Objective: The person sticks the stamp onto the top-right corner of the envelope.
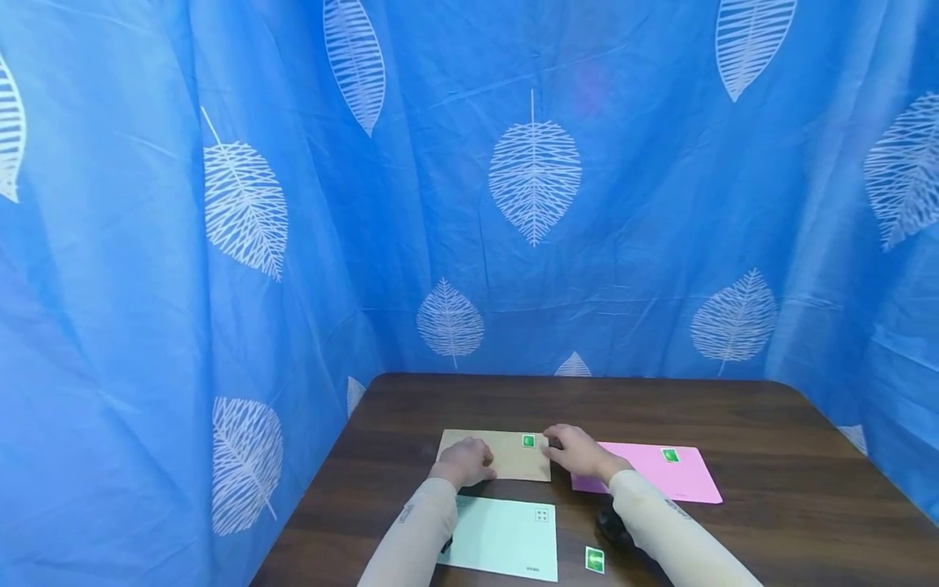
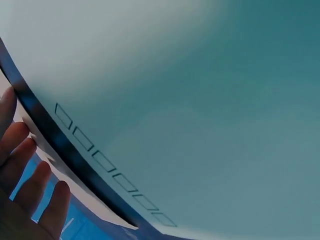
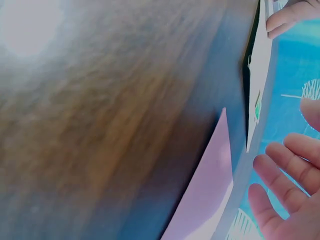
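Note:
A tan envelope [image 1: 506,456] lies on the table with a green stamp [image 1: 528,441] at its upper right corner. My left hand [image 1: 465,462] is over its left part, fingers loosely bent; in the right wrist view those fingertips [image 3: 287,20] appear to touch the envelope. By the tan envelope's right edge hovers my right hand [image 1: 575,451], its fingers spread and holding nothing in the right wrist view. Nearer me is a mint envelope [image 1: 506,534], partly under the left forearm, with a printed square at its upper right. It fills the left wrist view, showing a row of printed boxes.
Right of the tan envelope lies a pink envelope [image 1: 689,477] bearing a green stamp [image 1: 671,456], partly behind the right arm. A loose green stamp [image 1: 595,559] rests on the dark wooden table [image 1: 792,522] beside the mint envelope. Blue leaf-patterned curtains [image 1: 623,244] surround the table.

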`<state>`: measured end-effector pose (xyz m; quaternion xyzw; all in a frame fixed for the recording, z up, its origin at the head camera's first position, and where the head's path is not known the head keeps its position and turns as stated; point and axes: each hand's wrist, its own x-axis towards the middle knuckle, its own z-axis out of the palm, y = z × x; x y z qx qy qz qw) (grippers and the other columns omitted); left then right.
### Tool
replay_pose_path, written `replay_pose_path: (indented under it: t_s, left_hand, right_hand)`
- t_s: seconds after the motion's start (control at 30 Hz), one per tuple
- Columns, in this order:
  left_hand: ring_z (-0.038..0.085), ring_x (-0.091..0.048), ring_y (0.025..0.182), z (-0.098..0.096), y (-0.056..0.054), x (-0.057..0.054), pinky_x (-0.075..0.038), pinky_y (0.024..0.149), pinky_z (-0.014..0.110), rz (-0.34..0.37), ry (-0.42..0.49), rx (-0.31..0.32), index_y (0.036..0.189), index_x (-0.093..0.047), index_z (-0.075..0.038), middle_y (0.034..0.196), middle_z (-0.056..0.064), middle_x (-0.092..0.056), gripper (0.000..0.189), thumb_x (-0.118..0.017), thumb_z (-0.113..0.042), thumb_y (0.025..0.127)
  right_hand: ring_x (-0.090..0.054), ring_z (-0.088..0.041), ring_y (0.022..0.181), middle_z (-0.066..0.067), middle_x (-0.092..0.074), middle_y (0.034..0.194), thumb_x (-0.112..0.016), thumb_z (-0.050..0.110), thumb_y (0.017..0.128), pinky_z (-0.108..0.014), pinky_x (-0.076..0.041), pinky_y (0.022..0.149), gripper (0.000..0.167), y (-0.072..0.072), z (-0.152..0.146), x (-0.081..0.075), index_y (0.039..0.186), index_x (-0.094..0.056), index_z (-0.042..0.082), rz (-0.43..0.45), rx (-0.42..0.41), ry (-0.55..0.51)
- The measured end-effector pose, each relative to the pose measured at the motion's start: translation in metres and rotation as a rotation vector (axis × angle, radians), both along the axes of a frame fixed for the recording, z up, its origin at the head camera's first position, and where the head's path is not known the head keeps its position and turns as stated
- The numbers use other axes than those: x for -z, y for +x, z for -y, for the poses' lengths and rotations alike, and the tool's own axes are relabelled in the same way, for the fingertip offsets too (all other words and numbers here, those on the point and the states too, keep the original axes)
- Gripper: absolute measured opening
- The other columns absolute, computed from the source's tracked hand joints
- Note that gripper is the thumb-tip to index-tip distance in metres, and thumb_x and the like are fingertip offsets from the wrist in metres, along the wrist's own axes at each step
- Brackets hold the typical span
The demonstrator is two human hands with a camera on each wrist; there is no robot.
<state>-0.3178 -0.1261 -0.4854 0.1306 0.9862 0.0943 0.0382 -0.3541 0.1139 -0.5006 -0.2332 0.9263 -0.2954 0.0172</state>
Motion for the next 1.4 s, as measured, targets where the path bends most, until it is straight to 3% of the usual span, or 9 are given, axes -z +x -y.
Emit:
replay_pose_path:
  t_s: [0.13, 0.27, 0.43, 0.53, 0.67, 0.83, 0.93, 1.07, 1.4]
  left_hand:
    - [0.011, -0.039, 0.062, 0.001, -0.001, 0.001, -0.029, 0.053, 0.025, -0.009, 0.003, 0.030, 0.066, -0.058, -0.017, 0.064, -0.007, -0.041, 0.031, -0.076, -0.031, 0.089]
    - [0.011, -0.045, 0.066, 0.002, -0.003, 0.001, -0.039, 0.057, 0.026, -0.007, 0.031, 0.044, 0.079, -0.069, -0.017, 0.070, -0.006, -0.053, 0.020, -0.075, -0.033, 0.089]
    - [0.015, -0.062, 0.087, 0.002, -0.004, 0.001, -0.056, 0.080, 0.034, 0.021, 0.096, 0.011, 0.106, -0.076, -0.015, 0.098, -0.003, -0.072, 0.026, -0.075, -0.034, 0.089]
    - [0.020, -0.067, 0.105, 0.002, -0.002, 0.002, -0.056, 0.094, 0.041, 0.037, 0.156, -0.009, 0.118, -0.074, -0.014, 0.116, 0.001, -0.073, 0.037, -0.077, -0.034, 0.088]
    - [0.021, -0.067, 0.111, 0.003, 0.000, 0.004, -0.055, 0.097, 0.042, 0.030, 0.185, -0.008, 0.119, -0.075, -0.013, 0.120, 0.003, -0.073, 0.038, -0.078, -0.033, 0.087]
    - [0.018, -0.066, 0.093, 0.004, 0.001, 0.003, -0.057, 0.088, 0.040, 0.012, 0.183, 0.010, 0.106, -0.077, -0.013, 0.107, 0.004, -0.075, 0.027, -0.077, -0.031, 0.087]
    - [0.019, -0.066, 0.091, 0.003, 0.002, 0.001, -0.057, 0.087, 0.040, 0.011, 0.195, 0.019, 0.106, -0.077, -0.012, 0.106, 0.005, -0.075, 0.026, -0.078, -0.030, 0.087]
    - [0.022, -0.068, 0.105, 0.002, 0.002, 0.000, -0.057, 0.094, 0.042, 0.012, 0.212, 0.012, 0.116, -0.075, -0.011, 0.116, 0.005, -0.074, 0.035, -0.078, -0.030, 0.087]
    - [0.023, -0.067, 0.113, 0.000, -0.004, 0.010, -0.055, 0.098, 0.044, 0.023, 0.231, 0.017, 0.117, -0.075, -0.012, 0.119, 0.005, -0.074, 0.034, -0.077, -0.030, 0.088]
  right_hand:
    - [-0.066, -0.025, 0.097, -0.012, -0.072, 0.107, -0.069, 0.013, 0.093, -0.051, -0.056, 0.094, 0.029, 0.001, -0.005, 0.001, 0.117, -0.068, -0.003, -0.005, 0.008, -0.018]
    - [-0.064, -0.019, 0.086, -0.008, -0.072, 0.098, -0.069, 0.009, 0.093, -0.046, -0.059, 0.086, 0.021, 0.002, -0.011, 0.002, 0.111, -0.070, -0.002, -0.027, 0.006, -0.028]
    - [-0.068, -0.024, 0.093, -0.013, -0.073, 0.103, -0.070, 0.009, 0.092, -0.048, -0.058, 0.089, 0.024, 0.005, -0.018, 0.001, 0.112, -0.070, -0.004, -0.013, 0.031, -0.045]
    - [-0.069, -0.024, 0.095, -0.012, -0.073, 0.103, -0.071, 0.010, 0.091, -0.048, -0.058, 0.089, 0.025, 0.008, -0.024, 0.001, 0.112, -0.070, -0.005, 0.017, 0.060, -0.050]
    - [-0.068, -0.022, 0.094, -0.011, -0.073, 0.102, -0.071, 0.010, 0.091, -0.046, -0.058, 0.089, 0.026, 0.012, -0.033, 0.001, 0.112, -0.070, -0.004, 0.026, 0.071, -0.053]
    - [-0.068, -0.023, 0.095, -0.012, -0.074, 0.104, -0.070, 0.011, 0.092, -0.048, -0.058, 0.091, 0.026, 0.014, -0.043, 0.001, 0.114, -0.070, -0.003, 0.017, 0.093, -0.063]
    - [-0.068, -0.023, 0.095, -0.011, -0.073, 0.104, -0.071, 0.011, 0.091, -0.048, -0.058, 0.092, 0.025, 0.015, -0.048, 0.001, 0.113, -0.071, -0.001, 0.023, 0.113, -0.060]
    - [-0.068, -0.023, 0.094, -0.010, -0.073, 0.103, -0.072, 0.012, 0.091, -0.048, -0.058, 0.091, 0.024, 0.016, -0.053, 0.002, 0.112, -0.071, 0.000, 0.036, 0.120, -0.056]
    - [-0.068, -0.027, 0.100, -0.011, -0.073, 0.108, -0.071, 0.017, 0.092, -0.051, -0.056, 0.095, 0.028, 0.023, -0.070, 0.005, 0.114, -0.071, 0.000, 0.055, 0.163, -0.079]
